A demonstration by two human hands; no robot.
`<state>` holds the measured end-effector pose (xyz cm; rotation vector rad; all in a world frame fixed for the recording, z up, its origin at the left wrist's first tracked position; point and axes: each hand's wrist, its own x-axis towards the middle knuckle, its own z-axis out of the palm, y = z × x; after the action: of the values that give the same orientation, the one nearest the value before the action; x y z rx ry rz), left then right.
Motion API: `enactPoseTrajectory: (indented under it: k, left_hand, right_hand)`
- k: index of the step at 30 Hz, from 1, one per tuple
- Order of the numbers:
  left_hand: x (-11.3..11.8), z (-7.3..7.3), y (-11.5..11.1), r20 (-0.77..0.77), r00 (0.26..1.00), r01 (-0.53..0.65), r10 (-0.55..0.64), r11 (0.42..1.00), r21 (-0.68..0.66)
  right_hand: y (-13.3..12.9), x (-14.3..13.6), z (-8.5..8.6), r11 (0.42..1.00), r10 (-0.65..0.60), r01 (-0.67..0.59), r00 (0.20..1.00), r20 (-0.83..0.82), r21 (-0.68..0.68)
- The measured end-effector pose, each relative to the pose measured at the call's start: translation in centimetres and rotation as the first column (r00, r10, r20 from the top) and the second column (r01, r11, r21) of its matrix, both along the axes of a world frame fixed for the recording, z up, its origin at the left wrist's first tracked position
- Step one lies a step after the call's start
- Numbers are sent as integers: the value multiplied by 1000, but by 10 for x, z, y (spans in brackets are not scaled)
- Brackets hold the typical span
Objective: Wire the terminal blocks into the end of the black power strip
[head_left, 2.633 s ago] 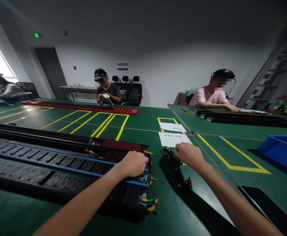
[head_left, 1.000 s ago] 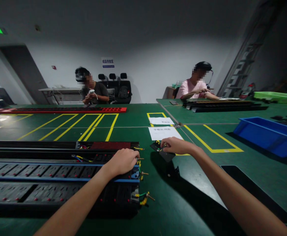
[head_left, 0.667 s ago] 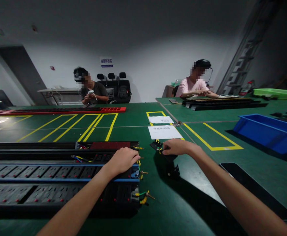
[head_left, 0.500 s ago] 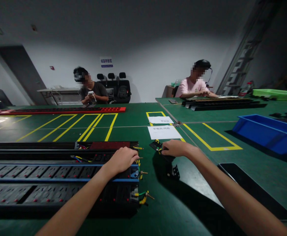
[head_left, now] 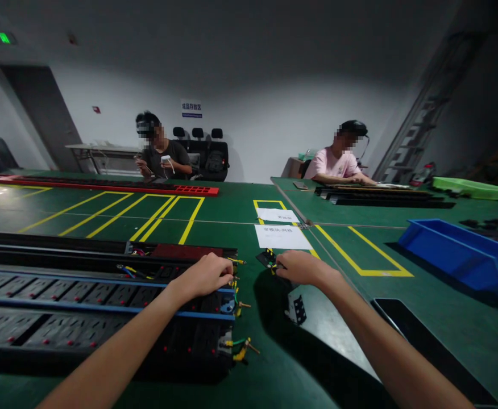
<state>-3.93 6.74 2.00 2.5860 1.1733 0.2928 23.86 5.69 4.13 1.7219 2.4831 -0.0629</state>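
Observation:
My left hand (head_left: 208, 275) lies over the right end of a black power strip (head_left: 159, 274), its fingers curled together beside the wire ends; what they pinch is hidden. In front of it, a blue-edged power strip (head_left: 99, 295) and another black power strip (head_left: 116, 329) lie parallel, with yellow-green wires (head_left: 241, 347) and brass-coloured screws at their ends. My right hand (head_left: 298, 267) is closed on a small black perforated bracket (head_left: 266, 258) just above the table. Below that hand is another black bracket with holes (head_left: 299, 309).
A dark flat tablet-like slab (head_left: 428, 346) lies right of my right forearm. Further right stands a blue bin (head_left: 457, 250). Paper labels (head_left: 283, 237) and yellow tape mark the green table (head_left: 227, 221). Across it are a red rail (head_left: 198, 190), black rails (head_left: 381, 199) and two people.
The view has shifted slightly. My left hand stays by the strip's end, while my right hand keeps the bracket at a slightly changed angle. The lower bracket shows more of its holed face.

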Motion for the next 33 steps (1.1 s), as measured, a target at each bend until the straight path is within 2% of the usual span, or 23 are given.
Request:
enactPoseTrajectory:
  k: [3,5,7,11,18,23,26,30,33]
  left_hand:
    - [-1,-1,1,37,999,11,-11,1000,19]
    - [-3,-1,1,53,998,20,-21,1000,19]
    - [-3,-1,1,73,997,31,-32,999,23]
    - [-4,-3,1,86,995,36,-41,998,50]
    - [-3,-4,-2,46,997,62,-69,989,134]
    - [-3,0,-6,-41,998,51,-44,985,167]
    - [-4,3,-6,-42,997,71,-65,985,155]
    - [-6,4,-5,21,996,87,-90,989,116]
    - [-6,4,-4,65,994,77,-85,991,112]
  right_hand:
    - [-14,-20,9,990,138,-138,987,-86,4]
    - [-26,-38,12,946,319,-323,901,-295,38]
    - [-38,-54,12,903,416,-427,837,-355,54]
    - [-52,-72,7,910,415,-402,880,-229,103]
    - [-53,-81,-3,894,448,-436,872,-199,100]
    - [-55,-88,-10,884,467,-439,855,-226,163]
    - [-54,-88,-14,886,463,-433,843,-273,164]
    - [-52,-88,-19,938,345,-324,856,-386,121]
    - [-52,-89,-24,953,302,-274,870,-390,127]
